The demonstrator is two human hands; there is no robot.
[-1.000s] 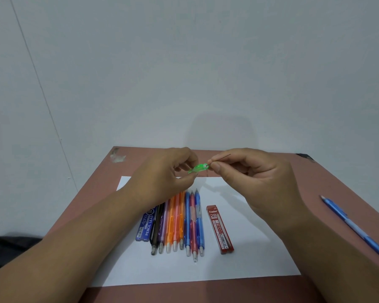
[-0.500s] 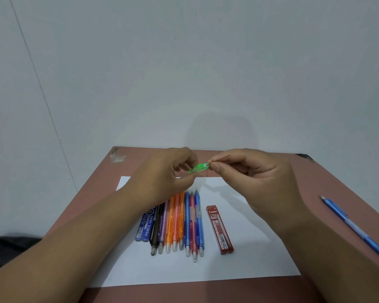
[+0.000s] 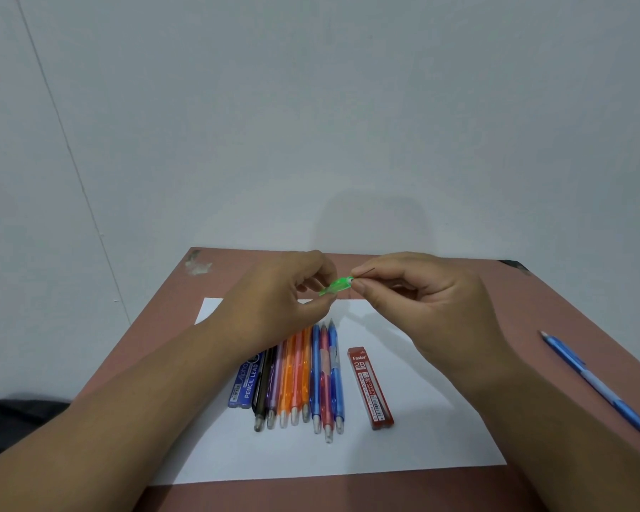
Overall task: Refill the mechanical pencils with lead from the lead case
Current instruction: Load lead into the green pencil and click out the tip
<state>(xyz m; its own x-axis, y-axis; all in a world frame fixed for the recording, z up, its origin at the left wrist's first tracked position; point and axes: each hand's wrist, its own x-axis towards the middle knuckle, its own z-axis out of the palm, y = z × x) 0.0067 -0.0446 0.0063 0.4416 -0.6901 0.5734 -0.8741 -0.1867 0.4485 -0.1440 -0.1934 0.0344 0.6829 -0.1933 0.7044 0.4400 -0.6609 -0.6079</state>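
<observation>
My left hand (image 3: pixel 281 301) grips a green mechanical pencil (image 3: pixel 336 286) above the table, most of its barrel hidden in my fist. My right hand (image 3: pixel 414 308) pinches a thin dark lead (image 3: pixel 367 271) at the pencil's open end. Below my hands a row of several coloured mechanical pencils (image 3: pixel 303 378) lies on a white sheet of paper (image 3: pixel 440 430). A red lead case (image 3: pixel 370 388) marked 2B lies to the right of the row. A blue lead case (image 3: pixel 245 382) lies at the row's left, partly under my left wrist.
A blue mechanical pencil (image 3: pixel 599 386) lies alone on the brown table (image 3: pixel 555 308) at the right. A dark object (image 3: pixel 19 419) sits off the table's left edge. A grey wall stands behind the table.
</observation>
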